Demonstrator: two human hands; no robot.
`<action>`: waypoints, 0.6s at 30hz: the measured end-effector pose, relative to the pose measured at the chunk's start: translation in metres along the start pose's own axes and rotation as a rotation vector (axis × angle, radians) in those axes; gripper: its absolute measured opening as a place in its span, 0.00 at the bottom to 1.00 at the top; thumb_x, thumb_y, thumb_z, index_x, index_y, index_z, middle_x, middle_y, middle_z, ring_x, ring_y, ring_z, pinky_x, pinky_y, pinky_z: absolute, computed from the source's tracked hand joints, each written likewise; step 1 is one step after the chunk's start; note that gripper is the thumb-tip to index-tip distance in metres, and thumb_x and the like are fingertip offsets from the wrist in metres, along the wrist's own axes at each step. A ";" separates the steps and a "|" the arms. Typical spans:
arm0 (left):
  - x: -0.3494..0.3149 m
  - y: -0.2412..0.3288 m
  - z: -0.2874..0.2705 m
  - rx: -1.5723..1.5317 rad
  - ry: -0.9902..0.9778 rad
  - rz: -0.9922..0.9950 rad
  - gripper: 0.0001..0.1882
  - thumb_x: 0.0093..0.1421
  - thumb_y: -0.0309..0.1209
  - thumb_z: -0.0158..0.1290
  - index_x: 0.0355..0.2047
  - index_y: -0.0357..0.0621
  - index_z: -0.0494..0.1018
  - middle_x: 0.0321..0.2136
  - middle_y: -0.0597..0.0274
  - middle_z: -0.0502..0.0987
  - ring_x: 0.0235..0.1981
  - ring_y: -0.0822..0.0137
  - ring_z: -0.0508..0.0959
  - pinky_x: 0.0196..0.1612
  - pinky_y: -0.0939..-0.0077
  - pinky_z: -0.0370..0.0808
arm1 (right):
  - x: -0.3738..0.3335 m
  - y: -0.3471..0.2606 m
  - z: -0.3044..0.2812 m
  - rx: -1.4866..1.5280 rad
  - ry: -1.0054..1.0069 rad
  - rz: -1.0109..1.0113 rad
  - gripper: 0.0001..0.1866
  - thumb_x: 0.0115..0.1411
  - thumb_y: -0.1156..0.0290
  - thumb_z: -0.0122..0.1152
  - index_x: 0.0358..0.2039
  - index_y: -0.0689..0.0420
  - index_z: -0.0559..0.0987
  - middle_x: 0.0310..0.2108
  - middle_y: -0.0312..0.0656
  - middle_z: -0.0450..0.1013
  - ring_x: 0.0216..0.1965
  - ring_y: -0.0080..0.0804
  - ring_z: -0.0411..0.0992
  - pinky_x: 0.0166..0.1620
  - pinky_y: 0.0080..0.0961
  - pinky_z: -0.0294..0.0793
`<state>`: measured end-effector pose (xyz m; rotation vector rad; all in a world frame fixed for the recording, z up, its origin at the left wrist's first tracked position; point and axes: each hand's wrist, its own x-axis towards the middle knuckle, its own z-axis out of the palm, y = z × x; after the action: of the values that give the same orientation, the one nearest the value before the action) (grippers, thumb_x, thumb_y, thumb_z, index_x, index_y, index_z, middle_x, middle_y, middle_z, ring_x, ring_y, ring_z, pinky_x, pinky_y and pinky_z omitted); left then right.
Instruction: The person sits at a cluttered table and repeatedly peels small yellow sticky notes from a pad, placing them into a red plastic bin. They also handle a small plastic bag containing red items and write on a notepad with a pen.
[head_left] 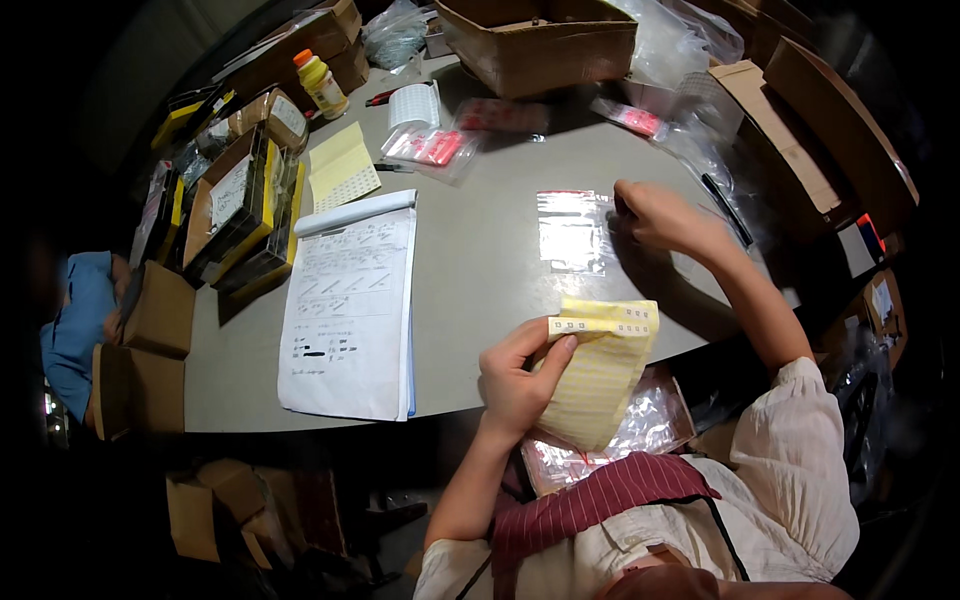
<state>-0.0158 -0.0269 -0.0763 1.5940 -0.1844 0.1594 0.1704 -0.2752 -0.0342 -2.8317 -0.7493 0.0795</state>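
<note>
My left hand pinches a yellow sheet of small white number stickers between thumb and fingers, held up over the table's near edge. The sheet's top is curled over. My right hand is closed, its fingers bent down just right of a clear zip bag lying flat on the table. Its fingertips are partly hidden, and I cannot make out what they hold, if anything. Below the sheet, in my lap area, rests a pile of clear plastic bags.
A notepad with handwriting lies left on the grey table. Beyond it are another yellow sticker sheet, a sticker roll, bags with red contents, and a bottle. Cardboard boxes line the edges. A black marker lies right.
</note>
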 end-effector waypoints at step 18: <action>-0.002 0.010 0.000 0.118 0.087 0.187 0.09 0.62 0.18 0.58 0.42 0.32 0.81 0.41 0.53 0.82 0.40 0.64 0.83 0.45 0.74 0.81 | -0.092 -0.061 -0.009 0.458 -0.017 -0.312 0.15 0.59 0.74 0.65 0.47 0.62 0.78 0.41 0.49 0.77 0.44 0.50 0.76 0.48 0.39 0.75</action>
<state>-0.0204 -0.0271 -0.0670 1.6830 -0.2603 0.3900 0.0617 -0.2703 -0.0123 -2.2628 -1.0175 0.1975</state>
